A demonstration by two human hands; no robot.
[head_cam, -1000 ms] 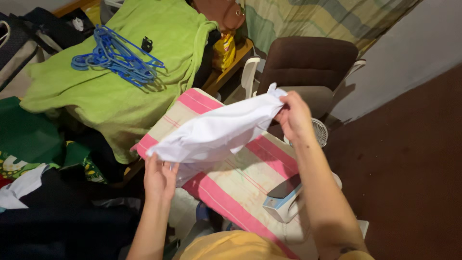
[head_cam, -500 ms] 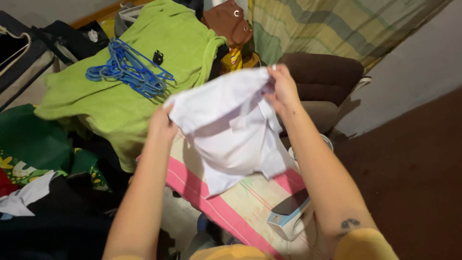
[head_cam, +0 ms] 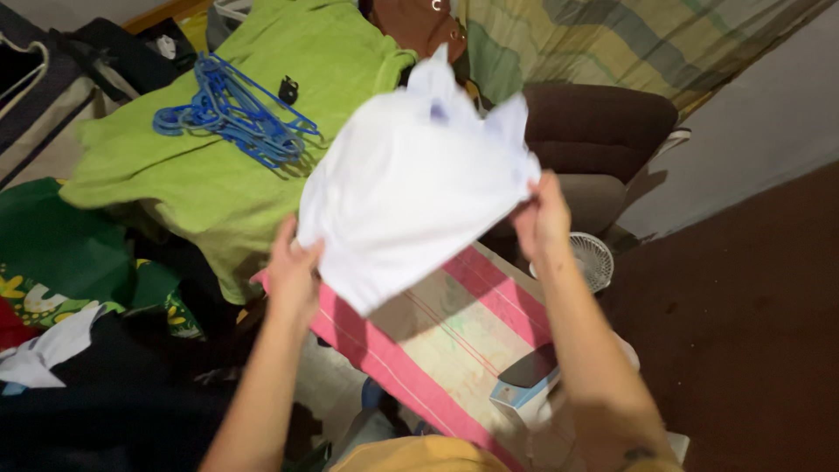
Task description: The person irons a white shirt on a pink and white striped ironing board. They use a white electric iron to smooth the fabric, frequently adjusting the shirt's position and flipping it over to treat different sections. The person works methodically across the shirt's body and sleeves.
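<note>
Head view: a white garment is held aloft at twelve o'clock, pinched by the left hand and right hand; unfolded, not yet laid on the striped board.

you have two hands up: your left hand and your right hand. between them there is one white garment. you have one bunch of blue hangers, too tangled to count singly, on one green towel. there is one striped ironing board, one iron, one small fan and one brown chair.
</note>
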